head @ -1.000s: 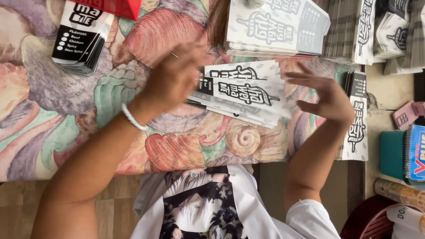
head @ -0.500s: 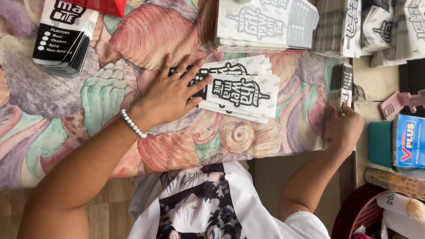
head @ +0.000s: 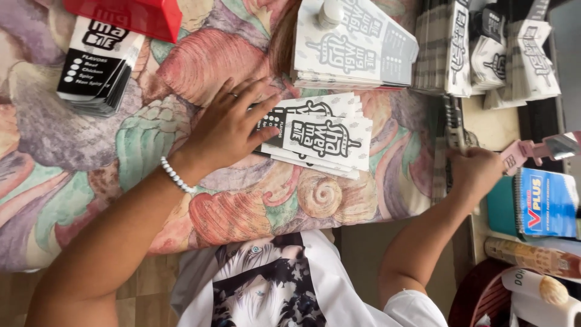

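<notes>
A patterned tablecloth [head: 72,157] in pink, green and cream covers the table. At its far edge lies a thick pile of pale grey printed cartons [head: 357,48], flattened, with more folded bundles [head: 460,42] to the right. Far left sits a black-and-white stack of flat sleeves [head: 97,60] under a red box [head: 127,15].

In the middle lies the small stack of flat white cartons [head: 321,136], fanned slightly. The left hand [head: 227,130] presses flat on its near end, fingers spread apart. These look light, stiff yet bendable, and likely to slide over one another; squaring the edges and pinching the whole stack at its sides seems safest.

The right hand [head: 475,172] curls at the table's right edge beside a dark strip of cartons [head: 454,127]; whether it grips them I cannot tell. Beyond it lies a blue notebook [head: 548,203].
</notes>
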